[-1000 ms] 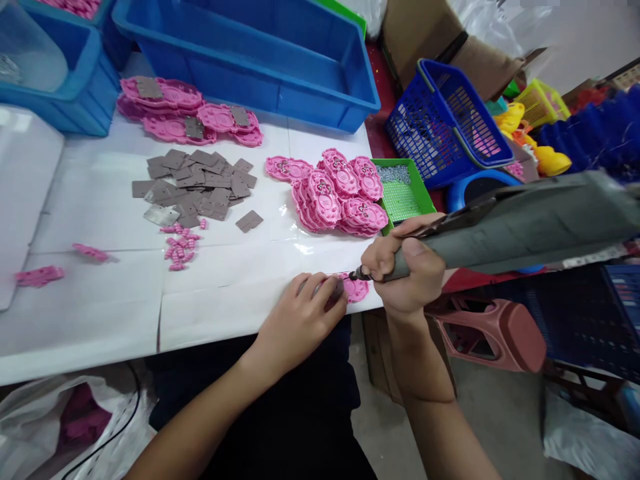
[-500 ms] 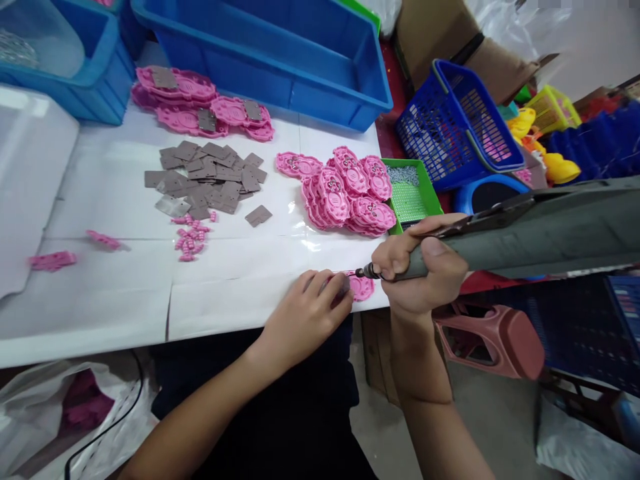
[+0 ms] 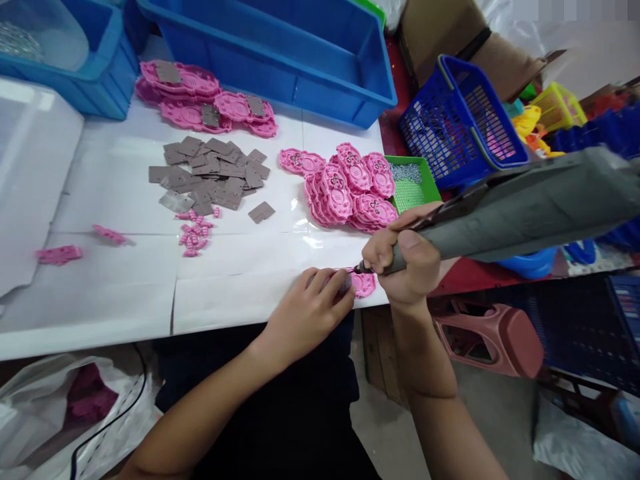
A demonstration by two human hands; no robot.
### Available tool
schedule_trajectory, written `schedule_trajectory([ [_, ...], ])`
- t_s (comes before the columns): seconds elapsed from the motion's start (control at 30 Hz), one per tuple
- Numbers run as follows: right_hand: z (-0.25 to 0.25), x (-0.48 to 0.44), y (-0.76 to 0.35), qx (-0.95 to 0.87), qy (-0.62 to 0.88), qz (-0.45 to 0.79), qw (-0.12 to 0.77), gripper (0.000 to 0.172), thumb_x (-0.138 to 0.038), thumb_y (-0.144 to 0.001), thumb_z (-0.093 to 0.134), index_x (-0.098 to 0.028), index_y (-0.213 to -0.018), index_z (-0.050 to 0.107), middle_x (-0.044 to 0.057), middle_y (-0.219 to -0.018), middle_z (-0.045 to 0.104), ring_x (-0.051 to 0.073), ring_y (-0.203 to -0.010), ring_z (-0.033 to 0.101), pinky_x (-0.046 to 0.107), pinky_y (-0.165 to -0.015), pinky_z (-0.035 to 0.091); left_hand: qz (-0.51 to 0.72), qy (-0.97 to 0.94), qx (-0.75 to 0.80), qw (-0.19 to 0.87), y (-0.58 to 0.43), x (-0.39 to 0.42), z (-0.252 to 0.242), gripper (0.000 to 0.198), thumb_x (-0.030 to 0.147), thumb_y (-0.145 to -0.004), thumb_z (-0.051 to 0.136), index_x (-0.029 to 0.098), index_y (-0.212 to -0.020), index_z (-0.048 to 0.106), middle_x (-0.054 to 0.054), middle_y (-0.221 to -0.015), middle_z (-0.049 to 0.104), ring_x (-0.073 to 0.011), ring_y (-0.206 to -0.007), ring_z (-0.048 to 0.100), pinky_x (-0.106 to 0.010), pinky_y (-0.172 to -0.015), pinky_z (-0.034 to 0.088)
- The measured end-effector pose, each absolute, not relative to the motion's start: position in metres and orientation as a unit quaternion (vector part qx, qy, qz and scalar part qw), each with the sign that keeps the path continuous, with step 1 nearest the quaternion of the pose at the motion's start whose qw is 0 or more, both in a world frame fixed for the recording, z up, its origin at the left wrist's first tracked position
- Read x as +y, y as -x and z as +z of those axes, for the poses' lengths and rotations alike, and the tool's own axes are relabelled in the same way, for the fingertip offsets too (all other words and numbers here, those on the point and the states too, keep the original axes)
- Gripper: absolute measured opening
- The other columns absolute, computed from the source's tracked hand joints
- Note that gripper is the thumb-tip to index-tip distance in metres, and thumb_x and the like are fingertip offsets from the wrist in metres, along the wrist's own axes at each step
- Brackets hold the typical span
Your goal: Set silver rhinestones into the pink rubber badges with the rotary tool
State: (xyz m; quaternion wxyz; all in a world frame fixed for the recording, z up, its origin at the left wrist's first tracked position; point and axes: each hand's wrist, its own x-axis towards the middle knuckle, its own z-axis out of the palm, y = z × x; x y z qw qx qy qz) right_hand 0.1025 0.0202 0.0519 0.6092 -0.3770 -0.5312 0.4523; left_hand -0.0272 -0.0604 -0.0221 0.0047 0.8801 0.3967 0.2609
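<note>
My right hand (image 3: 405,257) is wrapped round a grey electric screwdriver (image 3: 505,213), held slanting, its bit pointing left and down. The bit reaches a pink plastic toy part (image 3: 364,285) at the table's front edge. My left hand (image 3: 313,307) is closed over that part, fingers curled and pressing a grey plate on it; most of the part is hidden beneath them. Just behind stand stacked pink parts (image 3: 333,193) with small metal pieces. Loose grey plates (image 3: 220,173) are heaped farther left, with small pink pieces (image 3: 195,235) in front of them.
A green tray (image 3: 429,183) of small screws sits behind my right hand. Large blue bins (image 3: 280,87) line the back, with pink parts carrying plates (image 3: 187,83) before them. A blue basket (image 3: 460,127) stands at right. Below is a reddish stool (image 3: 515,340).
The screwdriver's body has swung lower and nearer, and my right hand has shifted slightly left toward the pink part. My left hand stays on the part. The view has moved slightly.
</note>
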Motion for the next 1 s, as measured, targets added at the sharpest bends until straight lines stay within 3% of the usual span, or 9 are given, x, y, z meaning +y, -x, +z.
schedule_trajectory([
  [0.2, 0.052, 0.022, -0.106, -0.549, 0.342, 0.475, 0.596, 0.013, -0.034, -0.084, 0.073, -0.027, -0.084, 0.062, -0.010, -0.043, 0.043, 0.008, -0.030, 0.029, 0.024, -0.032, 0.030, 0.262, -0.880, 0.397, 0.004, 0.027, -0.061, -0.023, 0.024, 0.019, -0.105, 0.057, 0.015, -0.126, 0.068, -0.016, -0.132, 0.069, -0.0290, -0.110, 0.064, -0.042, -0.091, 0.051],
  [0.5, 0.050, 0.023, -0.104, -0.553, 0.328, 0.474, 0.601, 0.023, -0.038, -0.081, 0.081, -0.026, -0.085, 0.061, -0.011, -0.045, 0.043, 0.008, -0.030, 0.033, 0.025, -0.031, 0.030, 0.262, -0.882, 0.391, 0.011, 0.028, -0.060, -0.024, 0.026, 0.018, -0.103, 0.061, 0.018, -0.128, 0.070, -0.015, -0.136, 0.069, -0.0300, -0.112, 0.065, -0.044, -0.093, 0.053],
  [0.73, 0.050, 0.020, -0.101, -0.459, 0.369, 0.462, 0.663, 0.029, -0.038, -0.072, 0.089, -0.025, -0.081, 0.064, -0.010, -0.043, 0.046, 0.009, -0.031, 0.037, 0.025, -0.033, 0.030, 0.334, -0.841, 0.408, 0.123, 0.029, -0.058, -0.030, 0.026, 0.015, -0.105, 0.058, 0.018, -0.130, 0.064, -0.012, -0.139, 0.070, -0.0281, -0.128, 0.063, -0.043, -0.105, 0.053],
  [0.87, 0.050, 0.017, -0.102, -0.456, 0.364, 0.452, 0.675, 0.035, -0.043, -0.069, 0.093, -0.026, -0.078, 0.064, -0.010, -0.042, 0.044, 0.009, -0.031, 0.036, 0.026, -0.033, 0.030, 0.378, -0.761, 0.503, 0.160, 0.015, -0.058, -0.026, 0.028, 0.028, -0.104, 0.065, 0.014, -0.128, 0.062, -0.015, -0.126, 0.071, -0.0279, -0.117, 0.065, -0.042, -0.102, 0.055],
  [1.0, 0.049, 0.016, -0.102, -0.469, 0.360, 0.446, 0.672, 0.034, -0.045, -0.071, 0.093, -0.026, -0.078, 0.065, -0.010, -0.044, 0.044, 0.009, -0.031, 0.037, 0.027, -0.033, 0.033, 0.337, -0.714, 0.608, 0.089, -0.004, -0.060, -0.020, 0.022, 0.037, -0.098, 0.074, 0.016, -0.102, 0.069, -0.014, -0.106, 0.068, -0.0298, -0.097, 0.060, -0.042, -0.084, 0.053],
])
